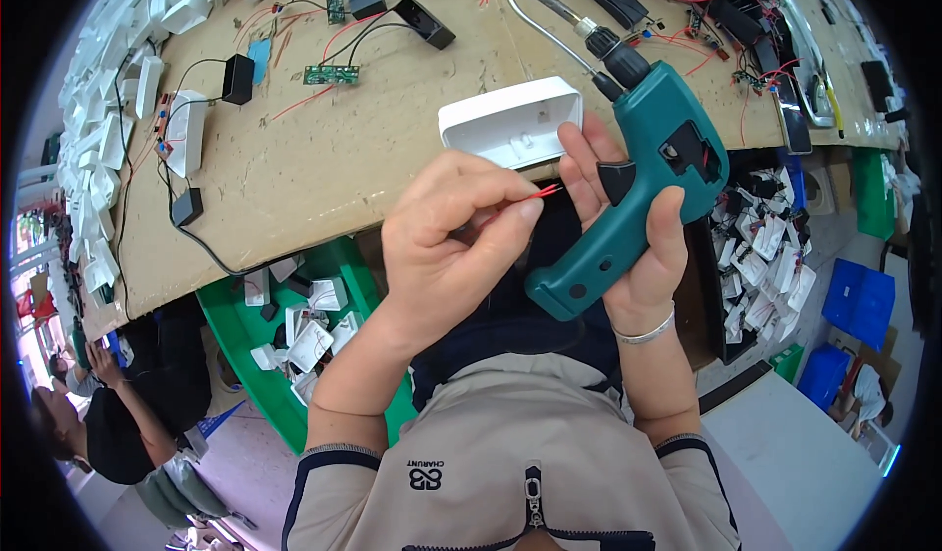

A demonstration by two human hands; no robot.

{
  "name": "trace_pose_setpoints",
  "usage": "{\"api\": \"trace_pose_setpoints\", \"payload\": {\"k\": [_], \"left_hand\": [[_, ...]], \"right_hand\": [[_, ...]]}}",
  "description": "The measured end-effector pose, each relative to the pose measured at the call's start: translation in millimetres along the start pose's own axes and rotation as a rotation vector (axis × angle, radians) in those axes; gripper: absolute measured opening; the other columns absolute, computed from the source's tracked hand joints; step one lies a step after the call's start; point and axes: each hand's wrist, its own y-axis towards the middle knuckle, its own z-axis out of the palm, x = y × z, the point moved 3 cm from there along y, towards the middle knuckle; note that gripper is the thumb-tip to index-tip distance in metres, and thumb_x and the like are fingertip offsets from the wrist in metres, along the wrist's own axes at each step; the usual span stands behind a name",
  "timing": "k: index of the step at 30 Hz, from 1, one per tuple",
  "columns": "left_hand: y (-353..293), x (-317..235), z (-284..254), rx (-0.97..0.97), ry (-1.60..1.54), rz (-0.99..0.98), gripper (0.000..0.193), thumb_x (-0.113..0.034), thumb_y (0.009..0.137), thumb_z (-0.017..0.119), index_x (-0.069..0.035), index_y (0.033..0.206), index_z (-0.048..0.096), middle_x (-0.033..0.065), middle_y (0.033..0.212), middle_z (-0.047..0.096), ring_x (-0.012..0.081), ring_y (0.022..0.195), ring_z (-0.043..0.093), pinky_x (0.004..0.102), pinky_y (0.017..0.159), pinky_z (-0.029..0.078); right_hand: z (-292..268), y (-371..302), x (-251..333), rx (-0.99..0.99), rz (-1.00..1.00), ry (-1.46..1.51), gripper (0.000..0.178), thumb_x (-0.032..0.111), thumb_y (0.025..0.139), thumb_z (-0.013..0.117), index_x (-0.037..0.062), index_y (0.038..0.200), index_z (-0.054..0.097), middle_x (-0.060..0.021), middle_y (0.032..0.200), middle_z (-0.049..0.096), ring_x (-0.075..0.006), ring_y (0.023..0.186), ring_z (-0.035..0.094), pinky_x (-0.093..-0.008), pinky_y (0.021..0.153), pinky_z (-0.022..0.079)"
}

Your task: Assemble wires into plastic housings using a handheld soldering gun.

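Note:
My left hand (442, 242) pinches thin red wires (546, 191) between thumb and forefinger, their bare ends pointing right. In my right hand (643, 276) rests a teal soldering gun (677, 119), with the thumb over its handle and fingers behind it, near the black trigger. The gun's metal tip and bent feed tube point up and away to the far left. Just beyond my hands, a white plastic case (515, 124) lies on the cardboard-covered table (294, 183), its hollow side facing me. Where the red wires lead inside my left hand is hidden.
A green circuit board (332, 75) and an open black box (425, 23) lie wired together farther back. White cases (103, 158) pile up on the left. Below the table edge stands a green bin (257, 365) with white parts. Another person (123, 414) sits at far left.

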Motion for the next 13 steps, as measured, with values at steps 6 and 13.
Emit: {"api": "trace_pose_setpoints", "payload": {"k": [6,13], "left_hand": [[4,4,10,0.025,0.092,0.075,0.009,0.004,0.073,0.061,0.001,0.08,0.057,0.0024,0.075,0.05,0.0034,0.058,0.044,0.0167,0.048,0.032],[4,1,11,-0.031,0.659,0.417,0.011,-0.006,0.071,0.065,-0.01,0.08,0.059,0.0029,0.075,0.055,0.0172,0.064,0.052,0.0392,0.078,0.032]], "right_hand": [[-1,0,1,0.012,-0.032,-0.019,0.077,0.047,0.078,0.053,0.0029,0.132,0.021,-0.0224,0.133,0.026,-0.0337,0.123,0.028,-0.0383,0.102,0.028],[-15,-16,16,0.006,-0.05,-0.067,0.08,0.042,0.077,0.058,0.0013,0.132,0.018,-0.0209,0.132,0.029,-0.0343,0.118,0.037,-0.0402,0.095,0.037]]}}
